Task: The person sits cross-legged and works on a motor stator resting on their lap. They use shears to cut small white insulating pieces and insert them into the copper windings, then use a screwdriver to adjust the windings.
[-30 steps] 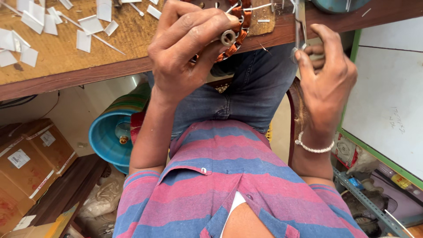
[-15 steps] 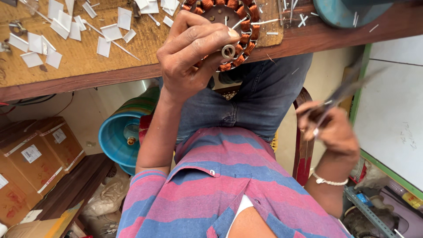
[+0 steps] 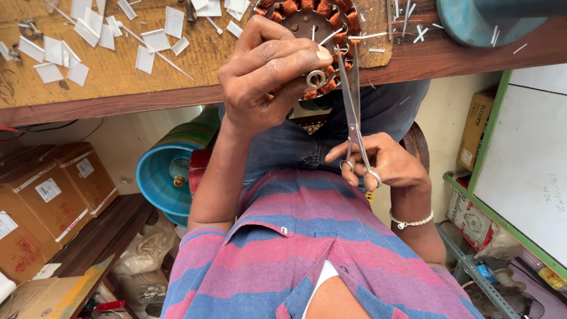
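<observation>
At top centre of the frame, the left hand (image 3: 269, 77) grips a copper-wound stator (image 3: 307, 35) at the bench (image 3: 118, 88) edge, fingers closed over its near rim. Just below, at centre right, the right hand (image 3: 384, 162) holds scissors (image 3: 352, 112) by the loops, blades slightly parted and pointing up at the windings. White paper slips (image 3: 88, 41) litter the upper left.

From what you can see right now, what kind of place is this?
Probably a small motor repair workshop. The left hand steadies a stator wound with copper wire on a worn wooden bench littered with white paper slips, while the right hand holds scissors.
</observation>
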